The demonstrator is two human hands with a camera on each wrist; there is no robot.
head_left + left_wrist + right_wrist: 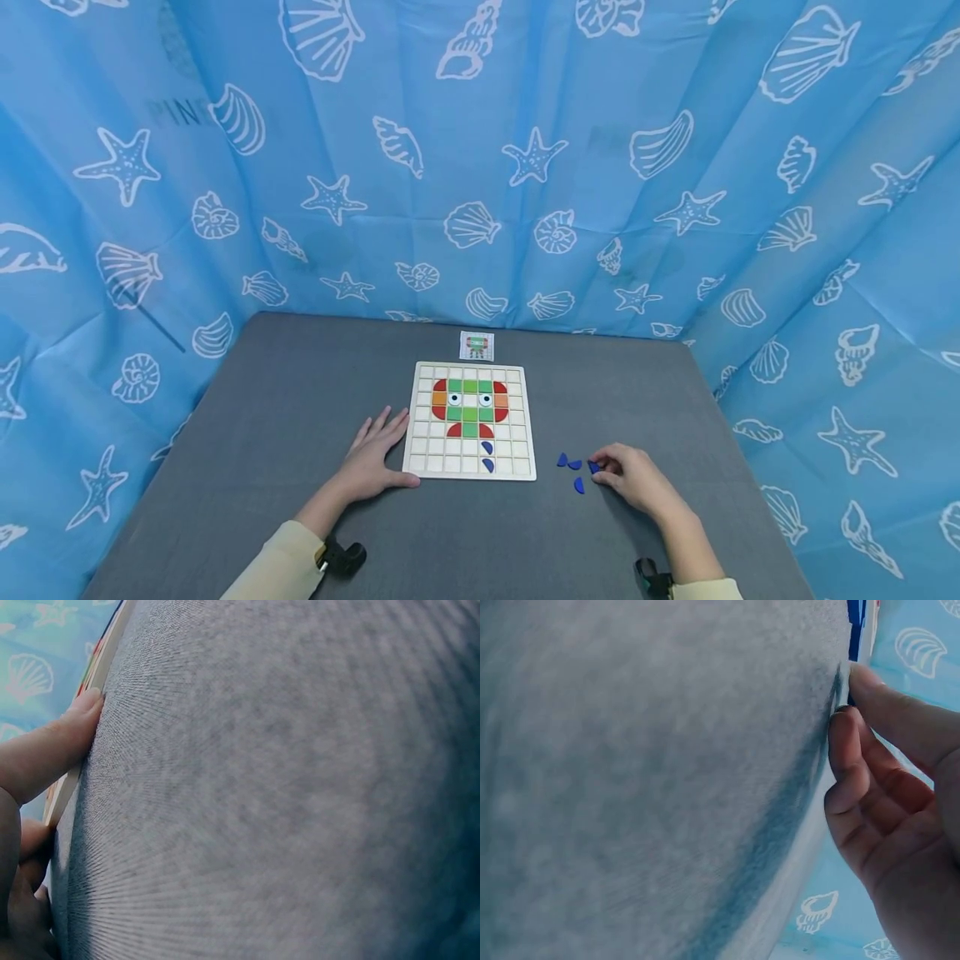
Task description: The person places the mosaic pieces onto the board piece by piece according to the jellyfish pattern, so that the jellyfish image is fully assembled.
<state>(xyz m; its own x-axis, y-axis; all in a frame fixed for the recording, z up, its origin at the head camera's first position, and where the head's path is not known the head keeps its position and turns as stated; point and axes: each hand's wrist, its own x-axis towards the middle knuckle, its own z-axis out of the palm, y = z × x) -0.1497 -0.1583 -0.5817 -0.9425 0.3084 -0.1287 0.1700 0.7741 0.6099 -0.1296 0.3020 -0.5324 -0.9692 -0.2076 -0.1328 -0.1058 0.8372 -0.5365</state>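
A white gridded board (442, 450) lies on the table, bearing a face-like pattern of red, green and orange tiles with two eye tiles. Below the pattern sit two blue half-round tiles (487, 465). My left hand (371, 462) rests at the board's left side, fingers spread along the edge and thumb at the near left corner. To the right of the board, my right hand (633, 477) pinches a small blue tile (594, 467) between thumb and fingers. Several loose blue tiles (574, 465) lie just left of these fingers.
A small printed card (477, 346) with a similar coloured figure lies beyond the board's far edge. The grey tabletop (315, 375) ends at a blue curtain (480, 167) with white shell and starfish drawings, which hangs behind and at both sides.
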